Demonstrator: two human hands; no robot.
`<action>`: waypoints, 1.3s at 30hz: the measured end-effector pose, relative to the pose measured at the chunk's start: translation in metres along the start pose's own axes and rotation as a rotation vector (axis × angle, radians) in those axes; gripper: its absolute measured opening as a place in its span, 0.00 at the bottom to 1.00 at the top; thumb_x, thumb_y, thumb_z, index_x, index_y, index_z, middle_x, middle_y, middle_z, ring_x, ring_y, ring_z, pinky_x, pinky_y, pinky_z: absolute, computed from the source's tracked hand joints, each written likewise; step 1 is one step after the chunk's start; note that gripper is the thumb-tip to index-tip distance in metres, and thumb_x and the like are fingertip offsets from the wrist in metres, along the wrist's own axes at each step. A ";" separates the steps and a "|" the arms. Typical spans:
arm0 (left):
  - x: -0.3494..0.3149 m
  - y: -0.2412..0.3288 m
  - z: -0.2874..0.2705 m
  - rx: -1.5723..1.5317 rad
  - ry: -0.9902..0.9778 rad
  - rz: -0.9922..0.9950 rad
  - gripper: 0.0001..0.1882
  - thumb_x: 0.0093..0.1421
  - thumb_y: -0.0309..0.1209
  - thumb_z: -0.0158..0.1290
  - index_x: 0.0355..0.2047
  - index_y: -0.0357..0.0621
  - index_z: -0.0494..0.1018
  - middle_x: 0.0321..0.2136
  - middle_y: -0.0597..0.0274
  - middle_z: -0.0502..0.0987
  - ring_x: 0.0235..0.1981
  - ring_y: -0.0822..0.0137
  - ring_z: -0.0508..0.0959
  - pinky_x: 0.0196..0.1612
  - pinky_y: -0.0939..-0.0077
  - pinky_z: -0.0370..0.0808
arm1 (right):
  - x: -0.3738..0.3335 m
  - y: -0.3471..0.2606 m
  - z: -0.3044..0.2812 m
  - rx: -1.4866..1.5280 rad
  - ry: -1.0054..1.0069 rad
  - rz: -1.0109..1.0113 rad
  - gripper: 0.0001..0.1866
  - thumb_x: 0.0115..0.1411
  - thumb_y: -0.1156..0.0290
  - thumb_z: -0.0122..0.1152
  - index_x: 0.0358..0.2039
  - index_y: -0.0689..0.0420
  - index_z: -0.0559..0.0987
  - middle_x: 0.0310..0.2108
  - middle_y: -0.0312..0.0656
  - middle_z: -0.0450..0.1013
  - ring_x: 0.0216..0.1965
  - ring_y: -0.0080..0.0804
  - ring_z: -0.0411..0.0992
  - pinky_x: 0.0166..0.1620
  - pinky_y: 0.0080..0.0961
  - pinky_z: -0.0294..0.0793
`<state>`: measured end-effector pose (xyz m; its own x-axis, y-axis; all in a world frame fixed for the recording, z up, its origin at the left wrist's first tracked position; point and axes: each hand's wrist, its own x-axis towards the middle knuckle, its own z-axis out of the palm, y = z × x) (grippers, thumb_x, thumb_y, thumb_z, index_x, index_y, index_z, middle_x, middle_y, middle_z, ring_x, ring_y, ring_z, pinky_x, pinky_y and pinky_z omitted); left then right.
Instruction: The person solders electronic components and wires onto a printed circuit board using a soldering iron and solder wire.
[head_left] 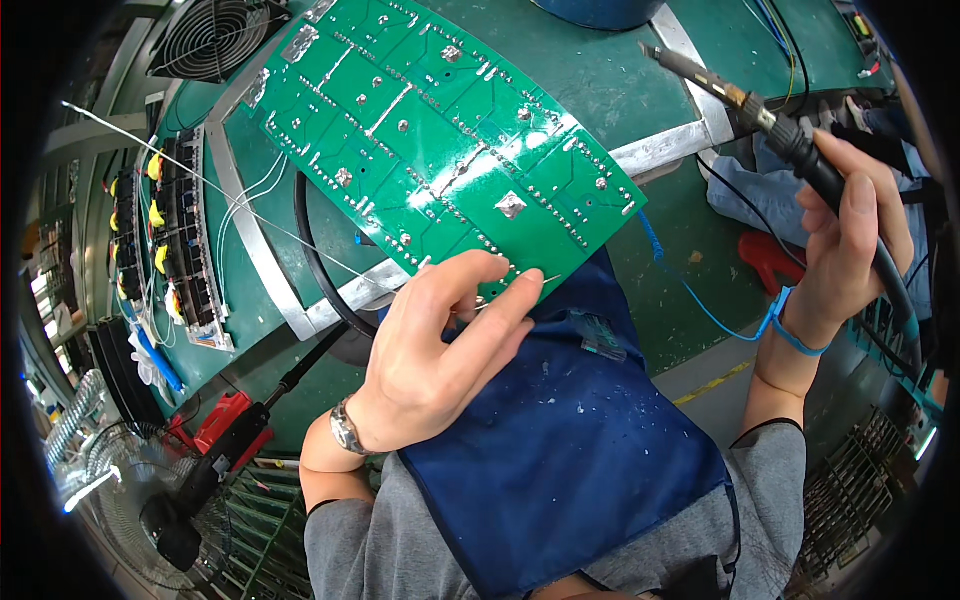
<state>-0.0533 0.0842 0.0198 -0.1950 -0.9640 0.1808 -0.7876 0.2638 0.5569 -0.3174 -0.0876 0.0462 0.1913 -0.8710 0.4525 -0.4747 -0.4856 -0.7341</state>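
Note:
A large green circuit board (460,130), solder side up, lies tilted across the bench in front of me. My left hand (440,345) is at its near edge, thumb and fingers drawn together on a thin silvery solder wire (250,209). The wire runs off to the far left, and a short end seems to show past the fingertips, by the board's near corner. Raised at the right, my right hand (855,220) grips a soldering iron (795,145) by its black handle. The iron's tip points to the far left, apart from the board.
A metal frame (665,148) edges the green bench (265,250). Left of the board stand dark assemblies with yellow parts (180,230); a black fan (215,40) sits behind. A coiled blue cord (655,240) runs to my right wrist's band. Another person's legs (745,200) show at the right.

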 end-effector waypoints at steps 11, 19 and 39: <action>-0.006 0.000 -0.022 -0.099 0.249 -0.237 0.19 0.46 0.16 0.67 0.40 0.43 0.84 0.36 0.59 0.72 0.29 0.71 0.75 0.29 0.75 0.72 | -0.003 0.005 -0.003 0.270 -0.352 -0.217 0.18 0.62 0.61 0.53 0.30 0.66 0.81 0.16 0.37 0.68 0.15 0.18 0.62 0.19 0.16 0.57; 0.017 -0.004 0.005 -0.036 0.318 -0.110 0.17 0.42 0.17 0.67 0.35 0.41 0.82 0.26 0.63 0.73 0.23 0.68 0.74 0.23 0.75 0.69 | 0.019 0.003 0.011 0.289 -0.501 -0.220 0.17 0.55 0.60 0.58 0.24 0.63 0.82 0.17 0.40 0.74 0.14 0.24 0.64 0.21 0.22 0.60; 0.014 -0.011 -0.004 -0.048 0.349 -0.183 0.17 0.44 0.16 0.68 0.37 0.41 0.83 0.27 0.63 0.73 0.21 0.72 0.73 0.21 0.78 0.68 | 0.030 0.017 0.005 0.469 -0.524 -0.175 0.18 0.60 0.64 0.52 0.33 0.68 0.80 0.18 0.41 0.71 0.15 0.21 0.62 0.20 0.21 0.58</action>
<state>-0.0453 0.0681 0.0194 0.1630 -0.9280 0.3352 -0.7609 0.0980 0.6415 -0.3156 -0.1222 0.0444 0.6734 -0.6417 0.3672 -0.0036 -0.4996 -0.8663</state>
